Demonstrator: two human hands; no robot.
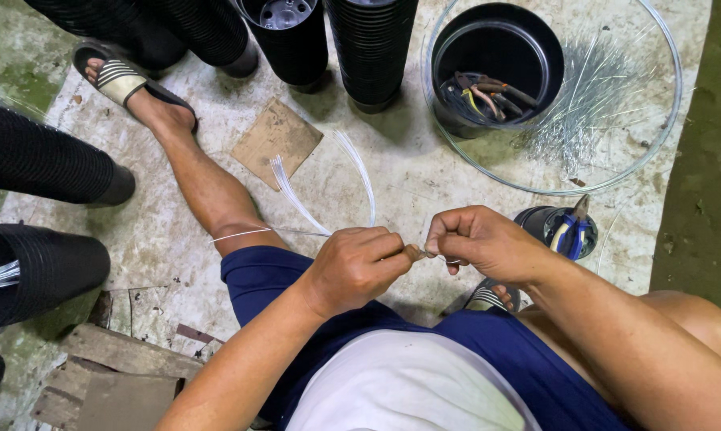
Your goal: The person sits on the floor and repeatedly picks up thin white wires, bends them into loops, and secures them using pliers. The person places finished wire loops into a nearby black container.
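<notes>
Both hands pinch a bundle of thin wires at the centre of the frame, over the seated person's lap.

The left hand (356,263) is clenched around the wire bundle (320,199), thumb and forefinger tight at the pinch point, while the right hand (476,239) grips the same strands just beside it, so the short stretch between them stays taut. The loose ends loop upward over the concrete floor (177,239) toward a scrap of cardboard (277,140). At upper right, within reach, a clear round basin (656,136) holds more cut wires and a black pot (496,64) with pliers. Blue-handled pliers (570,231) stand in a small cup by the right wrist. Stacks of black pots (368,48) line the top.
</notes>
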